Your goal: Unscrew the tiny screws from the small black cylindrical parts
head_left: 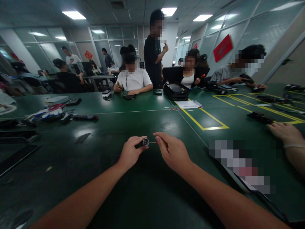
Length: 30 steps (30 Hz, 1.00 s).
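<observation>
Between the thumb and fingers of my left hand [130,153] is a small dark cylinder [145,142], its round, silver-rimmed end facing me. My right hand [173,150] pinches a thin metal rod [152,142] with a bit of red at the fingertips. The rod lies level and its far tip meets the side of the cylinder; whether it goes in or only touches, I cannot tell. Most of the cylinder's body and the rod's other end are hidden by the fingers. Both hands are raised over the green table [100,187].
A dark pen-like tool [85,117] and a pile of gloves and cables [51,114] lie left. Black trays [176,91] stand across the table. A pixelated sheet-like object [238,167] lies right, near another person's hand [286,132]. Several people sit opposite.
</observation>
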Each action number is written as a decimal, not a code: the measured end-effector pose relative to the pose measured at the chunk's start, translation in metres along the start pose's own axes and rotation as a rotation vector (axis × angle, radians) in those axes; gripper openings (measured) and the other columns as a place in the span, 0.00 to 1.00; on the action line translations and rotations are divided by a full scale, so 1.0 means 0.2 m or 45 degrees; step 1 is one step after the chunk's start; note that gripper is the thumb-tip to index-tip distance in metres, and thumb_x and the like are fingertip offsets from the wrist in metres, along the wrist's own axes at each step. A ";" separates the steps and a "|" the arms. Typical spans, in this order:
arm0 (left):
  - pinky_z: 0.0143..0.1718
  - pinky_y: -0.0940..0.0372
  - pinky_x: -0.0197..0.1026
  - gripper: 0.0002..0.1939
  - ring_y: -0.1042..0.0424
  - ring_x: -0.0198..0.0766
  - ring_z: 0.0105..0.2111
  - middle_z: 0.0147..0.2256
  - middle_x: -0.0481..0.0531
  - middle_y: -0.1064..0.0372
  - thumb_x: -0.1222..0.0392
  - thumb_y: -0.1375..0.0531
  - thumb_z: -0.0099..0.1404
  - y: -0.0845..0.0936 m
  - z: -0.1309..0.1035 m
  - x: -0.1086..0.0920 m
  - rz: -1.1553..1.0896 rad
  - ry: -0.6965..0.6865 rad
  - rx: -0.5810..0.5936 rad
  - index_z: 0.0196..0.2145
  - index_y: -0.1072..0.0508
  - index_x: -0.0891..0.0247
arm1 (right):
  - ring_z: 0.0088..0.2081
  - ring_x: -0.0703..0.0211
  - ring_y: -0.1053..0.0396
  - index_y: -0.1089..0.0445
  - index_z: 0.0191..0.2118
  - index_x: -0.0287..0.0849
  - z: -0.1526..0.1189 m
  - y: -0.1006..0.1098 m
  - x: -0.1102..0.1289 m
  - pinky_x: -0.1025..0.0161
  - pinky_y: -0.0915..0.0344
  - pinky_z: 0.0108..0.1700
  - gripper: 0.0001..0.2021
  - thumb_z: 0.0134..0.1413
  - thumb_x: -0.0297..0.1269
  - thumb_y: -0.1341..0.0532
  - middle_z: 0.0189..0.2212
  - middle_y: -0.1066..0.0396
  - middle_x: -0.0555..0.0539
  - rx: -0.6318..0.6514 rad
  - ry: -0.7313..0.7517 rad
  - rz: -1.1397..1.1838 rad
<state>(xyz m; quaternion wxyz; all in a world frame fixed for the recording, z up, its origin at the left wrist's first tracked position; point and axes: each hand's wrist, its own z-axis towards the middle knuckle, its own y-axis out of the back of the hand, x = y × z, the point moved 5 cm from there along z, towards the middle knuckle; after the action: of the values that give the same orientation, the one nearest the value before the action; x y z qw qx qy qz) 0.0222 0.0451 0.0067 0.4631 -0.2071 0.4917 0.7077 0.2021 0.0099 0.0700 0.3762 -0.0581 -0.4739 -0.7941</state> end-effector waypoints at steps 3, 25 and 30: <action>0.56 0.36 0.52 0.21 0.28 0.45 0.50 0.47 0.50 0.23 0.67 0.31 0.59 0.01 0.00 0.01 0.002 0.021 -0.003 0.50 0.22 0.53 | 0.33 0.54 0.26 0.31 0.54 0.42 0.00 0.00 0.00 0.58 0.35 0.37 0.14 0.68 0.34 0.47 0.34 0.23 0.45 0.003 0.003 0.021; 0.57 0.37 0.53 0.20 0.29 0.46 0.51 0.48 0.51 0.23 0.67 0.31 0.59 0.01 0.00 -0.01 0.010 0.056 0.009 0.49 0.21 0.54 | 0.34 0.54 0.28 0.37 0.53 0.40 0.00 0.02 0.00 0.58 0.35 0.39 0.13 0.66 0.34 0.48 0.31 0.29 0.48 0.020 -0.012 0.195; 0.56 0.37 0.53 0.20 0.29 0.46 0.50 0.47 0.51 0.23 0.67 0.31 0.59 0.00 0.00 -0.02 0.008 0.031 0.035 0.48 0.21 0.54 | 0.29 0.56 0.27 0.34 0.49 0.45 0.00 0.02 -0.02 0.61 0.39 0.32 0.12 0.71 0.39 0.52 0.28 0.27 0.50 0.036 -0.111 0.163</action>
<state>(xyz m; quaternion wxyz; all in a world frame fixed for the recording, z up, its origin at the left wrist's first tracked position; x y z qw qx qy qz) 0.0239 0.0426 0.0092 0.4577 -0.2078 0.5076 0.6998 0.2074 0.0119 0.0714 0.4060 -0.1177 -0.4962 -0.7584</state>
